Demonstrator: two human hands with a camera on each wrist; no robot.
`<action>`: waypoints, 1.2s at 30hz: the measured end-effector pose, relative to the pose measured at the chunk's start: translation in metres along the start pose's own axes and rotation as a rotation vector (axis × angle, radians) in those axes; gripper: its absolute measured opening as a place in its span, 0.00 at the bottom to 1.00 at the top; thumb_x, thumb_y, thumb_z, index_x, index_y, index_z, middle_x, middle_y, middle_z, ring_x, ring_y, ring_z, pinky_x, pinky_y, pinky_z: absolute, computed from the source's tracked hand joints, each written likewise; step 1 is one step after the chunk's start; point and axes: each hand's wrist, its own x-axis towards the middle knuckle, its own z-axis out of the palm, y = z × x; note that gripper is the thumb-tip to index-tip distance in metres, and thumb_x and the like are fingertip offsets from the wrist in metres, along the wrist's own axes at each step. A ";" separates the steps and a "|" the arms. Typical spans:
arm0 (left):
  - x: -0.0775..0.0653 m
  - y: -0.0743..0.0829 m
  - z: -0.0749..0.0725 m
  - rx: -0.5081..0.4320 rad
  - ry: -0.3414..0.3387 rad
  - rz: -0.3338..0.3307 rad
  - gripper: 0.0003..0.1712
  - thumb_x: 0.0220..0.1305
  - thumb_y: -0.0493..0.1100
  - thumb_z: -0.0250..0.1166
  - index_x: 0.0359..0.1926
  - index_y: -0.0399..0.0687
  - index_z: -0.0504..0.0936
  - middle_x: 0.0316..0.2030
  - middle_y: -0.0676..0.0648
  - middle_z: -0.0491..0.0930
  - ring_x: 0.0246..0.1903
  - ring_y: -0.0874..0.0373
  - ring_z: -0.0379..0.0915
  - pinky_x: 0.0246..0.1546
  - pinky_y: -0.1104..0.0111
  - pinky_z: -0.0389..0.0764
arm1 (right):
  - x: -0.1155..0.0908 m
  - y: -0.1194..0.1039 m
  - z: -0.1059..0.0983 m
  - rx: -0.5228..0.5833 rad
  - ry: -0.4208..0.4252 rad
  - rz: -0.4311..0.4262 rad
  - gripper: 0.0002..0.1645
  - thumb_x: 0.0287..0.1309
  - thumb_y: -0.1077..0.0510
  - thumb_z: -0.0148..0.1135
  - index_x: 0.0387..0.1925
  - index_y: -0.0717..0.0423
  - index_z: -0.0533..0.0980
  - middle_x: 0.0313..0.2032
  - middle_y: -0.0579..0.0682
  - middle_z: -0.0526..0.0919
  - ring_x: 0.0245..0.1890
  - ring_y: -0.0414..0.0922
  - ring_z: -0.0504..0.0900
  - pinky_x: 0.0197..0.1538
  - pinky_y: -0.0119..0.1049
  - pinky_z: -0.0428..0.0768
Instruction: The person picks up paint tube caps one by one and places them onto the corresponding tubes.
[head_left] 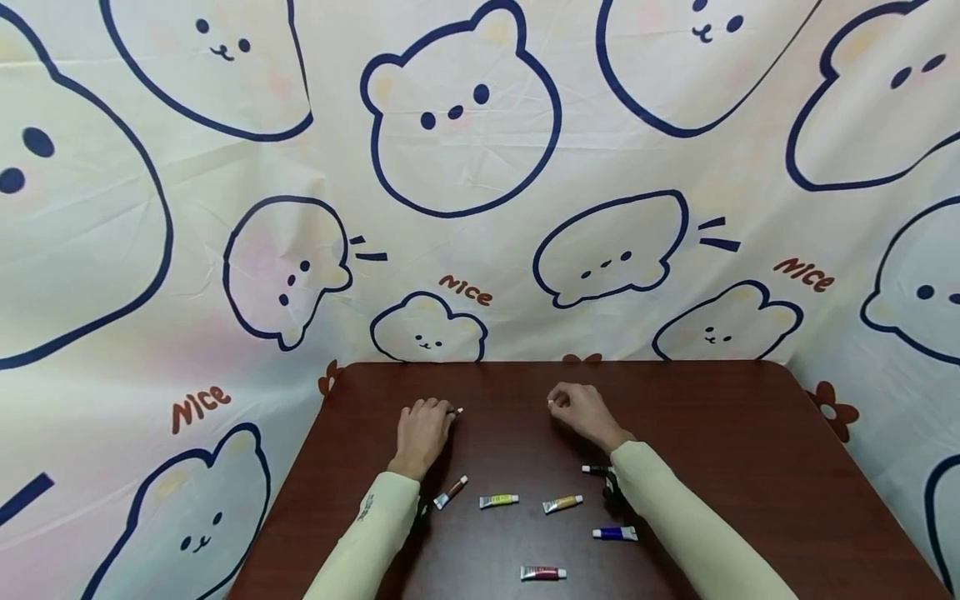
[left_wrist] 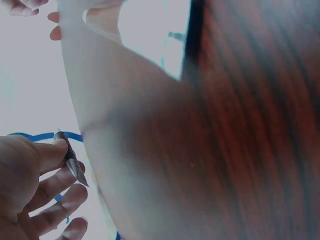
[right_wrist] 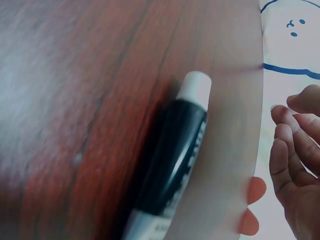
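My left hand (head_left: pixel 422 435) pinches a small dark paint tube (left_wrist: pixel 70 157) between thumb and fingers, above the far left part of the table. The tube's silver end points away from the thumb in the left wrist view. Across from it, my right hand (head_left: pixel 583 411) has thumb and index finger brought together on a small white cap (head_left: pixel 551 403), mostly covered by the fingertips. A black paint tube with a white cap (right_wrist: pixel 172 160) lies on the table under the right wrist.
On the brown table (head_left: pixel 720 417) lie a brown tube (head_left: pixel 451 493), a yellow tube (head_left: pixel 498 501), an ochre tube (head_left: pixel 562 504), a blue tube (head_left: pixel 615 534) and a red tube (head_left: pixel 542 573). A bear-print cloth (head_left: pixel 465 167) hangs behind the far edge.
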 end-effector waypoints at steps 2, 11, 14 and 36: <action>0.000 0.002 0.000 -0.009 0.007 0.022 0.06 0.75 0.44 0.72 0.46 0.48 0.92 0.41 0.46 0.90 0.41 0.46 0.84 0.41 0.52 0.83 | -0.002 0.002 -0.002 -0.008 0.010 -0.005 0.07 0.73 0.57 0.68 0.45 0.55 0.88 0.36 0.43 0.89 0.35 0.37 0.84 0.41 0.38 0.84; -0.005 0.011 -0.005 -0.030 0.038 0.109 0.06 0.74 0.43 0.72 0.44 0.44 0.90 0.39 0.44 0.89 0.40 0.46 0.84 0.40 0.53 0.86 | -0.014 0.003 -0.014 -0.067 0.027 -0.030 0.03 0.73 0.58 0.69 0.42 0.51 0.87 0.36 0.42 0.86 0.34 0.36 0.82 0.40 0.37 0.83; -0.009 0.015 -0.007 -0.034 0.039 0.136 0.07 0.75 0.43 0.72 0.44 0.44 0.89 0.38 0.44 0.88 0.39 0.47 0.83 0.39 0.55 0.85 | -0.020 0.002 -0.017 -0.116 0.007 -0.037 0.03 0.73 0.58 0.70 0.43 0.51 0.87 0.36 0.42 0.87 0.34 0.36 0.80 0.40 0.36 0.82; -0.025 0.048 -0.026 -0.172 0.043 0.306 0.04 0.74 0.39 0.72 0.45 0.44 0.87 0.37 0.47 0.85 0.38 0.52 0.80 0.43 0.61 0.86 | -0.068 -0.021 -0.038 -0.157 -0.022 -0.030 0.04 0.70 0.59 0.72 0.40 0.49 0.83 0.30 0.38 0.84 0.29 0.33 0.78 0.33 0.30 0.79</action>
